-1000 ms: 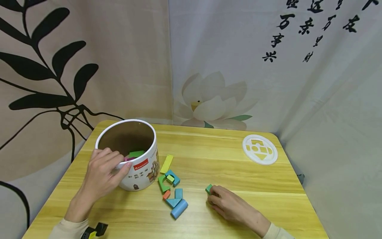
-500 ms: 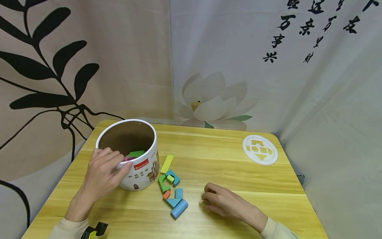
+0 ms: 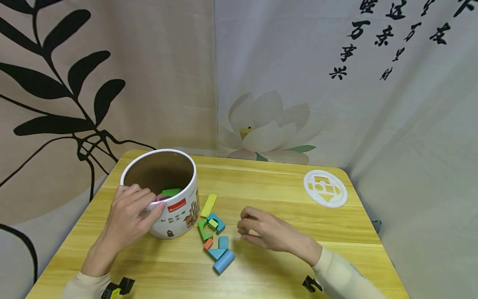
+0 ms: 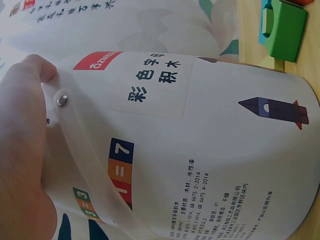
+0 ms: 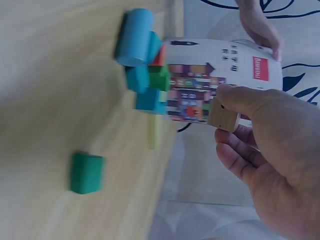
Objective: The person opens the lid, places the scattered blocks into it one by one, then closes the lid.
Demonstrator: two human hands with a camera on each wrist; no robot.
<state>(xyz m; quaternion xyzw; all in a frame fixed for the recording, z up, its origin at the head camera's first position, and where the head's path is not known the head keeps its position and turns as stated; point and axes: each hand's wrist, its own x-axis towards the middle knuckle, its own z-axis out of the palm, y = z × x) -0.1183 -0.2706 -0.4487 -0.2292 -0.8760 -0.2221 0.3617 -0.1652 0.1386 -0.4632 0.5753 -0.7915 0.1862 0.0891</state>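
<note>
My left hand (image 3: pixel 130 224) grips the near rim of a white printed bucket (image 3: pixel 173 220), thumb outside and fingers over the edge. Green and pink blocks show inside it. My right hand (image 3: pixel 276 232) is over the table, right of a small group of blocks. In the right wrist view it pinches a small block (image 5: pixel 223 117) with a bare-wood face between thumb and fingers. A green block (image 5: pixel 86 173) sits on the table below that hand, mostly hidden by it in the head view.
Beside the bucket lie a yellow plank (image 3: pixel 208 205), a green arch block (image 3: pixel 204 231), a blue arch block (image 3: pixel 219 225), a blue triangle (image 3: pixel 216 253), a blue cylinder (image 3: pixel 224 262) and smaller pieces. A white round stencil (image 3: pixel 325 188) lies at the back right. A curtain hangs behind the table.
My right hand has moved left and away from me, toward the grouped blocks, and more of its sleeve shows. The left hand and the bucket have stayed in place.
</note>
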